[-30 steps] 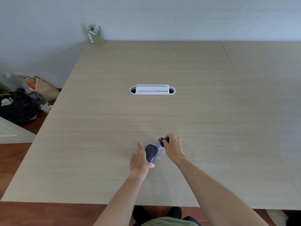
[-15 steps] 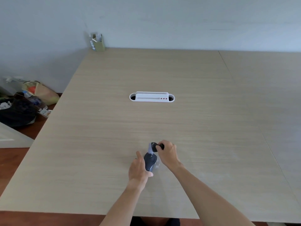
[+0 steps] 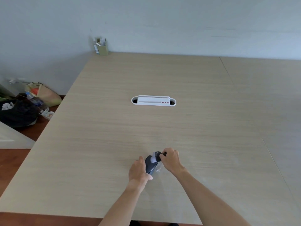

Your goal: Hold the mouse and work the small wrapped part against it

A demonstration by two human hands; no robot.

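Far left on the floor, a black bag (image 3: 17, 113) and a brown paper bag (image 3: 47, 95). On the table (image 3: 114, 128), the left hand (image 3: 138, 171) grips the dark computer mouse (image 3: 150, 163) at the near middle, thumb curled under it. The right hand (image 3: 171, 159) pinches a small dark piece (image 3: 158, 155) at the mouse's far end. Beyond, a white cable port (image 3: 153, 101); far corner, a cardboard holder (image 3: 101, 46).

Open tabletop (image 3: 211, 128) all round — only the cable grommet (image 3: 153, 101) interrupts it.
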